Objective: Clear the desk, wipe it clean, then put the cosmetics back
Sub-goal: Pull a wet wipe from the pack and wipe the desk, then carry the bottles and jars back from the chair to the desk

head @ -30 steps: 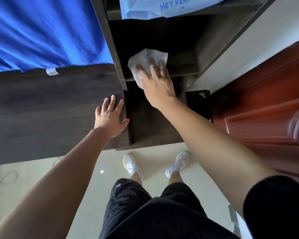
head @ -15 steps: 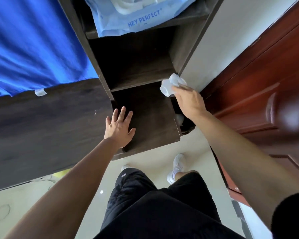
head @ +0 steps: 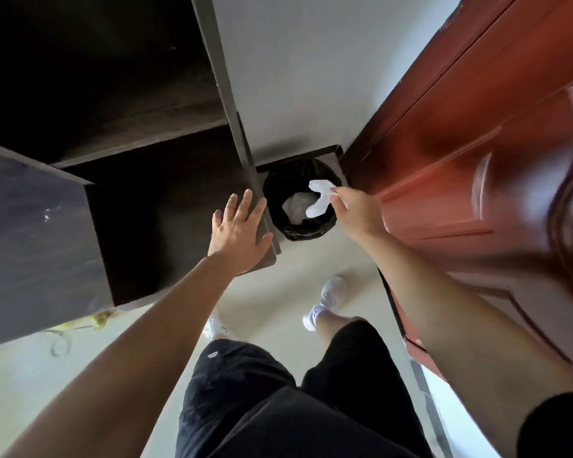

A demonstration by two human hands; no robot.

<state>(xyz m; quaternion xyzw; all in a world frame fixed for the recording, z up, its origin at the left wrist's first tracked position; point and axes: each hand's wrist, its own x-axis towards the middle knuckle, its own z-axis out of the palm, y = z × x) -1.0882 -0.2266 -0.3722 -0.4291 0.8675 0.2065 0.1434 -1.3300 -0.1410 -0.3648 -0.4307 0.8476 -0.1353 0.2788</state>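
Note:
My right hand (head: 356,211) pinches a crumpled white wipe (head: 319,197) by its edge, holding it right over the mouth of a black-lined bin (head: 275,196) on the floor. White paper waste (head: 294,208) lies inside the bin. My left hand (head: 237,231) rests flat, fingers spread, on the right front corner of the dark wooden desk (head: 166,219). No cosmetics are in view.
The bin sits in the narrow gap between the desk's side panel (head: 227,94) and a red-brown door (head: 470,166), against a white wall. My legs and white shoes (head: 326,300) stand on the pale floor. A yellowish cord (head: 80,323) lies under the desk.
My right hand carried the wipe from the desk shelf rightward and down to above the bin. The view swung right; the blue cloth and wipe pack left the frame. My left hand slid toward the desk's corner.

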